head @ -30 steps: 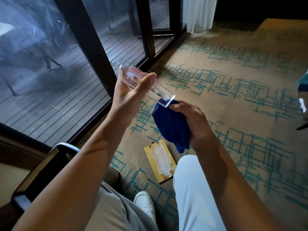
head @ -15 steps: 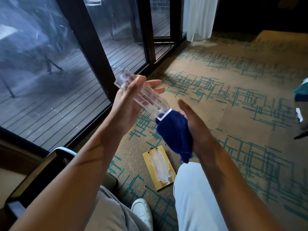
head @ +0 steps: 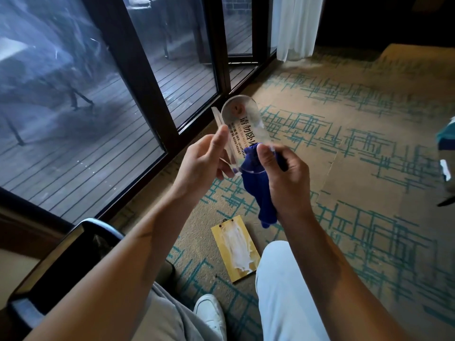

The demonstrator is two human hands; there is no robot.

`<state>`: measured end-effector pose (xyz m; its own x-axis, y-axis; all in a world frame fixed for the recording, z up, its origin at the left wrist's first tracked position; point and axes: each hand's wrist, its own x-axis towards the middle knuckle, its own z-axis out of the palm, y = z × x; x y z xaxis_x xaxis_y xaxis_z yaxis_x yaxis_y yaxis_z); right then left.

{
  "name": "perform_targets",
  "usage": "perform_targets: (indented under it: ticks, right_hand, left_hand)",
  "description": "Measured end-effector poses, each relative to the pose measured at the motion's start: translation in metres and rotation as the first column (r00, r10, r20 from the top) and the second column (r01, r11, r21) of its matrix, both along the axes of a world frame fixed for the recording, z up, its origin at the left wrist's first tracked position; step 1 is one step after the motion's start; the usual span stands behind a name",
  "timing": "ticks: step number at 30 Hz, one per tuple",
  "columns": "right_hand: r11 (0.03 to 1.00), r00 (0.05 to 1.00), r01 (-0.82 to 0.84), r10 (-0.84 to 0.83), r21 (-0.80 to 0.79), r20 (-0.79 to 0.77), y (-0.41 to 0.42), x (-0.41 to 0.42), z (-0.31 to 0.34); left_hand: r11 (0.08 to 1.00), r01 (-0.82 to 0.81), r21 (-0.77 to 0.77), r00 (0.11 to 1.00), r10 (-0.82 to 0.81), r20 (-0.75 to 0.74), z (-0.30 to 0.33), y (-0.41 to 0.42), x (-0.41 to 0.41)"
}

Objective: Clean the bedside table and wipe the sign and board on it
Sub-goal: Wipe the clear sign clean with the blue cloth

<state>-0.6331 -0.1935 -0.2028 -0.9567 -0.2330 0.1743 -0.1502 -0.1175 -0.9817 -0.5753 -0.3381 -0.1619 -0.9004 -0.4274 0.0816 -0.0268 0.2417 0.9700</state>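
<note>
The person is holding a clear acrylic sign (head: 242, 124) up in front of them, above the patterned carpet (head: 357, 134). It is see-through with a rounded top, an orange mark near that end and dark printed characters running along its face, tilted away toward the glass door (head: 73, 114). The left hand (head: 204, 163) is gripping its base edge, thumb laid along the side. The right hand (head: 283, 173) is pinching a blue cloth (head: 256, 193) against the sign's lower face. A yellow board (head: 235, 252), smeared white, is lying flat on the carpet below, beside a white shoe (head: 209, 313).
</note>
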Motion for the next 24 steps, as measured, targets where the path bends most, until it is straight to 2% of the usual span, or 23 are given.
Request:
perform_targets:
  ticks: [2, 5, 9, 11, 13, 15, 16, 17, 19, 21, 24]
  right_hand:
    - [0.998, 0.997, 0.027, -0.022, 0.06, -0.075, 0.0, 0.004, -0.001]
    - [0.998, 0.995, -0.01, 0.016, 0.062, -0.095, 0.0, 0.013, 0.002]
    - [0.985, 0.988, -0.154, 0.152, 0.08, 0.022, 0.002, 0.018, 0.005]
    - [0.983, 0.982, -0.169, 0.162, 0.073, 0.093, 0.008, 0.018, 0.009]
    - [0.995, 0.97, -0.095, 0.094, -0.005, 0.224, 0.013, 0.012, 0.015]
    - [0.978, 0.923, 0.0, 0.08, -0.208, 0.377, 0.016, -0.001, 0.026]
    - [0.955, 0.914, 0.038, 0.085, -0.293, 0.396, 0.017, -0.009, 0.031]
    - [0.945, 0.929, 0.046, 0.079, -0.324, 0.363, 0.019, -0.018, 0.035]
    - [0.967, 0.986, 0.008, 0.035, -0.253, 0.165, 0.02, -0.035, 0.041]
    - [0.997, 0.998, -0.034, 0.029, -0.073, -0.061, 0.019, -0.043, 0.048]
    - [0.983, 0.953, 0.0, 0.056, 0.184, -0.298, 0.012, -0.047, 0.055]
  left_hand:
    - [0.999, -0.033, -0.022, 0.999, 0.033, -0.01, -0.004, 0.006, -0.002]
    - [0.995, -0.091, 0.041, 0.995, 0.093, -0.032, -0.009, 0.009, -0.006]
    - [0.99, -0.132, 0.041, 0.99, 0.134, -0.05, -0.01, 0.003, -0.007]
    - [0.988, -0.153, 0.026, 0.987, 0.154, -0.04, -0.008, 0.001, -0.006]
    - [0.988, -0.148, 0.053, 0.988, 0.15, -0.041, -0.005, 0.001, -0.005]
    - [0.993, -0.111, 0.047, 0.993, 0.113, -0.04, -0.002, 0.002, -0.002]
    - [0.996, -0.088, 0.034, 0.995, 0.09, -0.036, 0.0, 0.004, -0.001]
    - [0.997, -0.071, 0.019, 0.997, 0.071, -0.03, 0.0, 0.004, 0.0]
    - [0.999, -0.051, -0.015, 0.999, 0.051, -0.019, 0.001, 0.003, 0.001]
    - [0.999, -0.012, -0.047, 1.0, 0.012, 0.003, 0.003, 0.004, 0.003]
    - [0.996, 0.016, -0.091, 0.999, -0.012, 0.047, 0.001, 0.005, 0.001]
